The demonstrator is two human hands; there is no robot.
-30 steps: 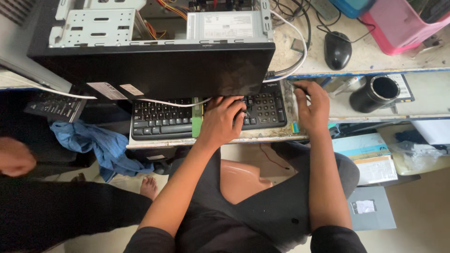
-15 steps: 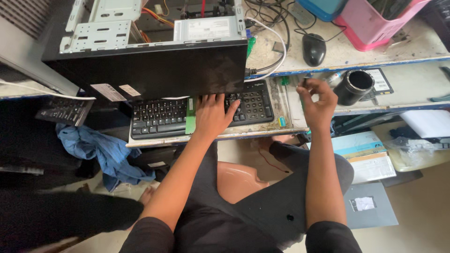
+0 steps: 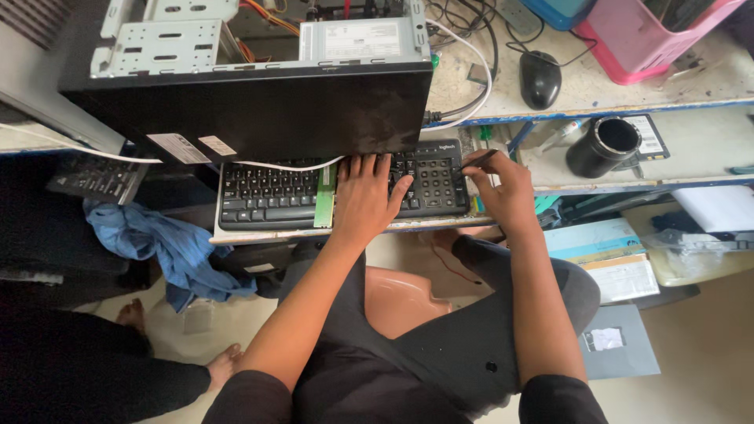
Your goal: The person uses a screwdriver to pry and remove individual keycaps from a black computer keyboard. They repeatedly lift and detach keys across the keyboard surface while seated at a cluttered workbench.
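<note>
Our view has tipped down and swung in closer than it was half a second ago, and our hands have shifted with it: our left hand (image 3: 363,200), which lay a little further left on the keys, now sits flat on the right half of the black keyboard (image 3: 338,192), fingers (image 3: 367,166) spread apart and pointing up toward the overhanging edge of the open computer case (image 3: 259,86), holding nothing. Our right hand (image 3: 503,188) has dropped from beside the keyboard's corner and now comes in at the number pad end, its fingers pinched together on a thin dark tool (image 3: 481,159) that looks like a pen or small driver; we cannot tell which. As we judge it, the left hand is steadying the keyboard while the right brings the tool's tip to its upper right corner, so the work has gone from reaching to making contact. The keyboard rests on a pull-out shelf under the worktop (image 3: 691,86), half tucked beneath the case, with a green strip (image 3: 324,196) lying across the keys just left of our left hand. The tool tip touches or nearly touches the keyboard's right edge. Well apart, a black mouse (image 3: 540,78) and a black cup (image 3: 603,147) stand on the worktop and the shelf below it.
</note>
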